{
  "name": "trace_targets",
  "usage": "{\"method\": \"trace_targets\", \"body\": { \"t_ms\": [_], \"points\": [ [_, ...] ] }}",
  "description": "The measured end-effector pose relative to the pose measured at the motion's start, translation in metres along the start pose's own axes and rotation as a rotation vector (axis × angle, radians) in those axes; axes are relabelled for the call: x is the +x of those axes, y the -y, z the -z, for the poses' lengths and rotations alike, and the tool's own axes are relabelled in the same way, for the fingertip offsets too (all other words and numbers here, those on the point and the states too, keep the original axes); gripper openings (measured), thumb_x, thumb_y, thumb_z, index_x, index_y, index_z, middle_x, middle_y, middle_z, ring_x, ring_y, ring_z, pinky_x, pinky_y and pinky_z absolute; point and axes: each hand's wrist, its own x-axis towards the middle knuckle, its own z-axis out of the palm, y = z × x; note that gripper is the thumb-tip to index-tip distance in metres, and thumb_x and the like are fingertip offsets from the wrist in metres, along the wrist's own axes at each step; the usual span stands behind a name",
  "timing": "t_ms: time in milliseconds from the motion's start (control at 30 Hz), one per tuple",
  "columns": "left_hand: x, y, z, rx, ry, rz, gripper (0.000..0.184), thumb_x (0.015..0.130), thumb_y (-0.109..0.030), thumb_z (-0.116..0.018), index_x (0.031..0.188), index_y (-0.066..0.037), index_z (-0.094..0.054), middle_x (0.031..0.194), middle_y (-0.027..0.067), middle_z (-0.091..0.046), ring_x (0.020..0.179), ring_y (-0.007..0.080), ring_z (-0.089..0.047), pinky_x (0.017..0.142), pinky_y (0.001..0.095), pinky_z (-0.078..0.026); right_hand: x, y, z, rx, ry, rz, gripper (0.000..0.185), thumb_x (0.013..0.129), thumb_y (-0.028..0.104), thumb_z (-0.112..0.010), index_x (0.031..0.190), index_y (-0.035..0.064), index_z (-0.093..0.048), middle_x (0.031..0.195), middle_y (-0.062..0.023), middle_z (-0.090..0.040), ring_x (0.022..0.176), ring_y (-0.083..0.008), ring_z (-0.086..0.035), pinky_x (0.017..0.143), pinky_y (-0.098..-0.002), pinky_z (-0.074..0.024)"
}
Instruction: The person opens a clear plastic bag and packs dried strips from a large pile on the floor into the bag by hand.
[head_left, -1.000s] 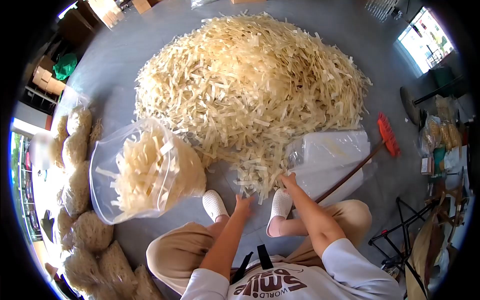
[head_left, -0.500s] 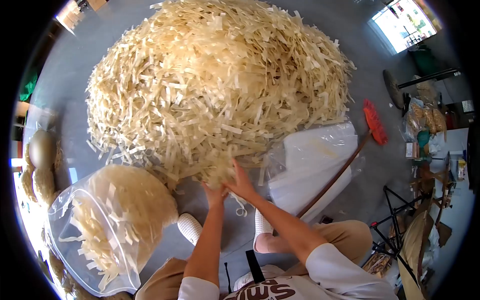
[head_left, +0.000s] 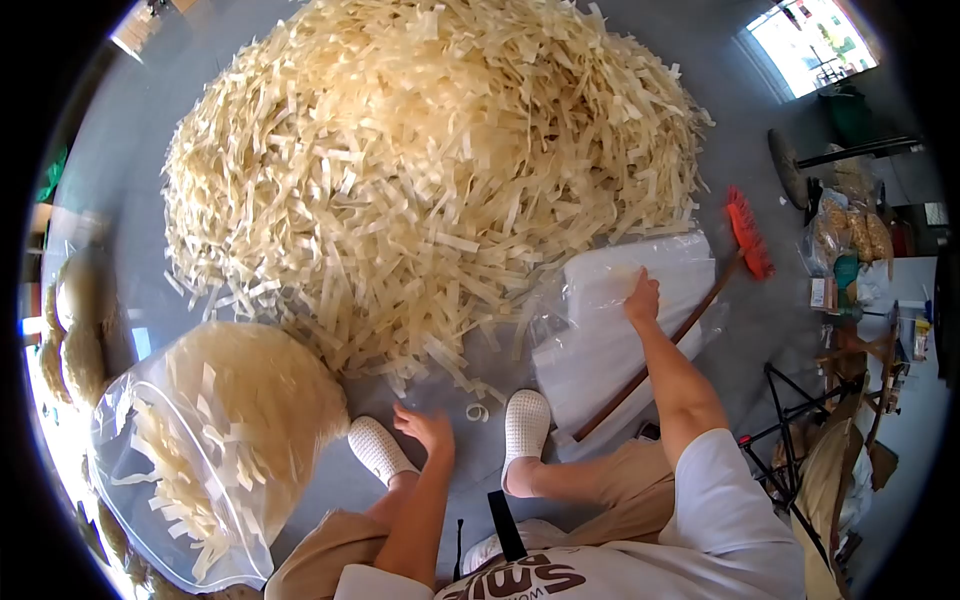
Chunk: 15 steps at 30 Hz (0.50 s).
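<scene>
A large heap of pale yellow strips [head_left: 430, 170] covers the floor in front of me. My left hand [head_left: 425, 428] is just below the heap's near edge, above the left shoe, fingers apart and holding nothing. My right hand [head_left: 643, 298] is over the stack of white plastic bags [head_left: 620, 300]; its fingers are bent, and whether they grip anything is hidden. To the left, a clear bag of strips [head_left: 240, 410] lies tilted with its mouth toward the lower left. A small curl of strip [head_left: 477, 411] lies on the floor between the shoes.
A red broom [head_left: 750, 235] lies with its handle across the white bags. Black folding metal legs [head_left: 790, 440] stand at the right, near bagged goods [head_left: 850, 235]. More filled bags [head_left: 80, 365] are along the left edge. White clogs [head_left: 525, 425] are on my feet.
Both hands were together at the heap's near edge among strips; now they are apart, the left back near the shoe and the right over the white bags. The view shifted from the first frame.
</scene>
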Motion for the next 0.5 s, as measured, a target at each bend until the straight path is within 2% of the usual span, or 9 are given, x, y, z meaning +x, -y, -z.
{"method": "trace_targets", "body": {
  "t_ms": [100,167,200,267,300,367,400,467,500],
  "points": [
    [-0.024,0.032,-0.017,-0.019,0.130,-0.148,0.064,0.065,-0.002,-0.060,0.120,0.002,-0.029,0.112,0.0305,-0.038,0.099,0.0476,-0.042,0.087,0.0466,-0.037,0.000,0.053,0.045,0.087,0.236,-0.172,0.049,0.078,0.024,-0.058,0.118,0.0046,-0.039,0.102,-0.0191,-0.051,0.097,-0.0364,-0.051,0.079,-0.0447,-0.0456],
    [-0.035,0.021,-0.017,-0.069,0.330,0.263,0.057,0.068,-0.006,-0.060,0.117,0.003,-0.033,0.098,0.0233,-0.051,0.088,0.0431,-0.052,0.080,0.0446,-0.043,-0.004,0.085,0.054,0.088,0.215,-0.033,0.040,0.078,0.005,-0.053,0.116,0.0059,-0.041,0.103,-0.0192,-0.051,0.093,-0.0368,-0.054,0.074,-0.0441,-0.0462],
    [-0.031,0.021,-0.019,-0.070,0.324,0.263,0.057,0.068,-0.006,-0.060,0.117,0.003,-0.033,0.098,0.0233,-0.051,0.088,0.0431,-0.052,0.080,0.0446,-0.043,-0.003,0.099,0.052,0.099,0.220,0.026,0.037,0.078,0.004,-0.052,0.114,0.0059,-0.042,0.103,-0.0192,-0.052,0.093,-0.0369,-0.053,0.074,-0.0444,-0.0457],
    [-0.019,0.023,-0.029,-0.290,0.969,0.792,0.056,0.073,-0.010,-0.058,0.121,-0.001,-0.031,0.095,0.0170,-0.057,0.085,0.0365,-0.058,0.077,0.0439,-0.046,-0.004,0.127,0.048,0.188,0.163,0.194,0.033,0.079,0.004,-0.050,0.111,0.0058,-0.045,0.103,-0.0184,-0.052,0.092,-0.0371,-0.053,0.074,-0.0446,-0.0452],
    [-0.014,0.024,-0.036,-0.295,0.964,0.789,0.056,0.073,-0.010,-0.058,0.121,-0.001,-0.031,0.095,0.0170,-0.057,0.085,0.0365,-0.058,0.077,0.0439,-0.046,-0.006,0.141,0.047,0.263,0.102,0.302,0.031,0.079,0.004,-0.050,0.110,0.0059,-0.046,0.103,-0.0177,-0.053,0.091,-0.0372,-0.052,0.074,-0.0445,-0.0451],
    [-0.009,0.021,-0.048,-0.768,0.965,0.765,0.054,0.078,-0.010,-0.055,0.126,-0.005,-0.030,0.100,0.0151,-0.057,0.094,0.0293,-0.058,0.079,0.0405,-0.047,-0.011,0.163,0.030,0.404,0.098,0.500,0.036,0.080,0.006,-0.050,0.116,0.0069,-0.044,0.105,-0.0174,-0.054,0.090,-0.0382,-0.052,0.074,-0.0434,-0.0451],
    [-0.012,0.002,-0.050,-0.959,0.805,0.694,0.054,0.079,-0.009,-0.054,0.127,-0.006,-0.029,0.104,0.0149,-0.055,0.094,0.0285,-0.057,0.079,0.0406,-0.047,-0.013,0.178,0.031,0.408,0.095,0.504,0.036,0.080,0.006,-0.050,0.116,0.0069,-0.044,0.105,-0.0174,-0.054,0.090,-0.0382,-0.052,0.074,-0.0434,-0.0451],
    [-0.003,-0.045,-0.037,-1.145,0.632,0.609,0.055,0.079,-0.008,-0.053,0.128,-0.007,-0.028,0.108,0.0148,-0.053,0.095,0.0277,-0.056,0.080,0.0408,-0.046,-0.016,0.213,0.048,0.570,0.457,0.552,0.051,0.080,0.010,-0.056,0.127,0.0096,-0.038,0.120,-0.0186,-0.047,0.103,-0.0361,-0.050,0.077,-0.0409,-0.0464],
    [0.007,-0.066,-0.024,-1.164,0.647,0.480,0.058,0.078,-0.009,-0.057,0.128,-0.010,-0.027,0.112,0.0144,-0.051,0.100,0.0273,-0.052,0.083,0.0404,-0.044,-0.016,0.226,0.063,0.575,0.455,0.559,0.051,0.080,0.010,-0.056,0.127,0.0096,-0.038,0.120,-0.0186,-0.047,0.103,-0.0361,-0.050,0.077,-0.0409,-0.0464]
  ]
}}
